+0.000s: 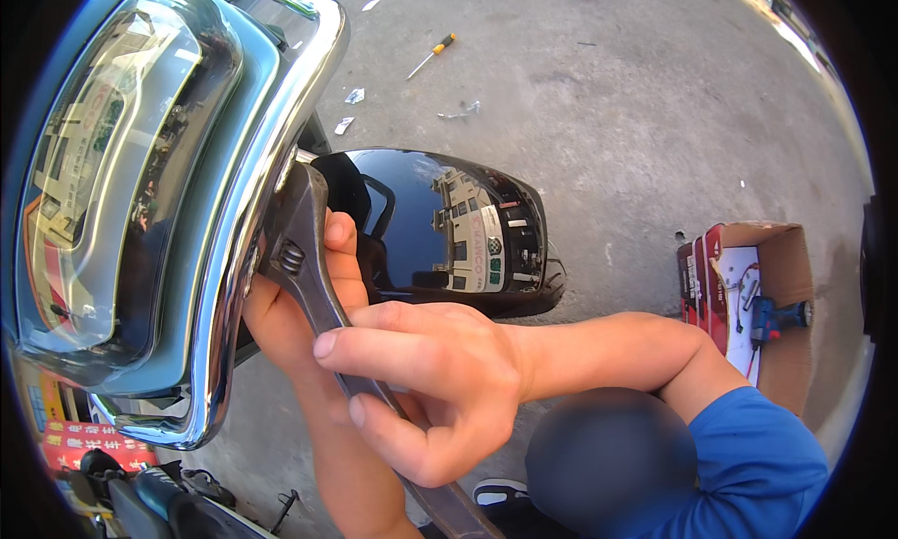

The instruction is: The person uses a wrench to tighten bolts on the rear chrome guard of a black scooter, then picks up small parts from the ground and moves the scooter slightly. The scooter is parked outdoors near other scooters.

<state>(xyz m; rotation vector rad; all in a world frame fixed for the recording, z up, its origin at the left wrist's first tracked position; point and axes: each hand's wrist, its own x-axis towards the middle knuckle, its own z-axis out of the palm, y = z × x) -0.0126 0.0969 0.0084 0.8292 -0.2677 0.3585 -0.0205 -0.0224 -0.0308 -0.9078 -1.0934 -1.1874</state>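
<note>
A dark metal adjustable wrench (323,300) slants across the middle, its jaw up against the chrome tube bar (213,291) of a light-blue scooter (248,118). My right hand (435,380) is closed around its handle, with two fingers laid over the top. Behind the wrench's head is my left hand (346,272), its curled fingers showing beside the jaw. The wrench and the bar hide the rest of that hand. What the jaw grips is also hidden.
A glossy black fender (421,221) and part of a tyre lie just beyond my hands. An open cardboard box (786,352) at the right holds a blue power tool (779,320). A yellow-handled screwdriver (432,55) and paper scraps lie on the concrete. Parked scooters (154,492) fill the lower left.
</note>
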